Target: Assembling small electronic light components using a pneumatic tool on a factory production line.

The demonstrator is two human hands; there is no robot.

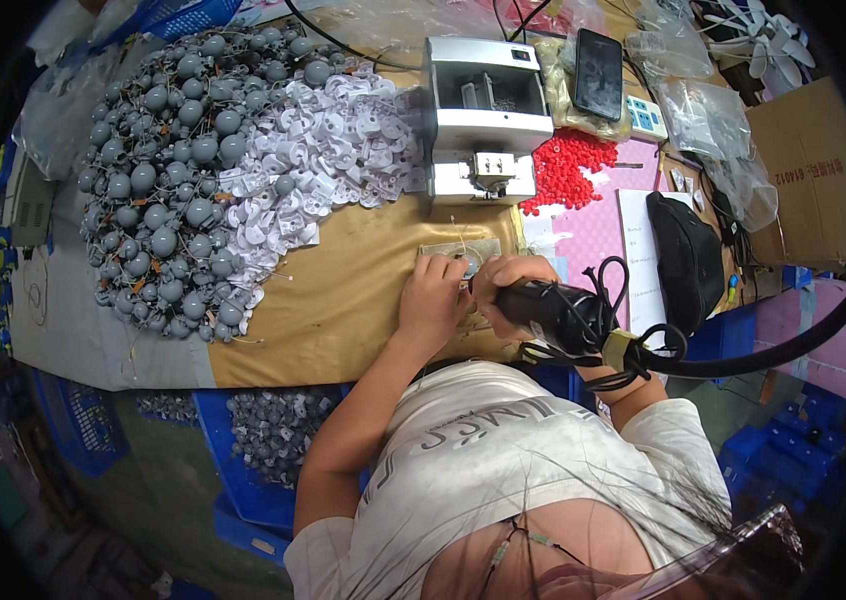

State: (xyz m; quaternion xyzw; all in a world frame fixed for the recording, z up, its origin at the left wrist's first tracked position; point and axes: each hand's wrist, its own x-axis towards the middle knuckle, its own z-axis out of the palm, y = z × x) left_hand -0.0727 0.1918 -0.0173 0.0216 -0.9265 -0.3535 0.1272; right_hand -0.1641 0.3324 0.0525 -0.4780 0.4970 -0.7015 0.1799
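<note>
At the table's front edge, my left hand (431,300) is closed, its fingertips pinching a small part with a grey ball (470,266). Under that part lies a small flat plate (484,246), and a thin wire rises from it. My right hand (511,284) wraps round a black corded electric screwdriver (555,318), tilted with its front end toward my left fingers. Both hands almost meet, and they hide the tool's tip. Behind them stands a silver-grey machine (484,130) with an open top bay.
Grey ball parts with wires (168,190) heap at the left, beside white plastic pieces (318,150). Red caps (568,170), a phone (598,72), a black pouch (685,262) and a cardboard box (811,170) lie right. The thick tool cable (763,357) crosses at right. A blue bin (233,450) stands below.
</note>
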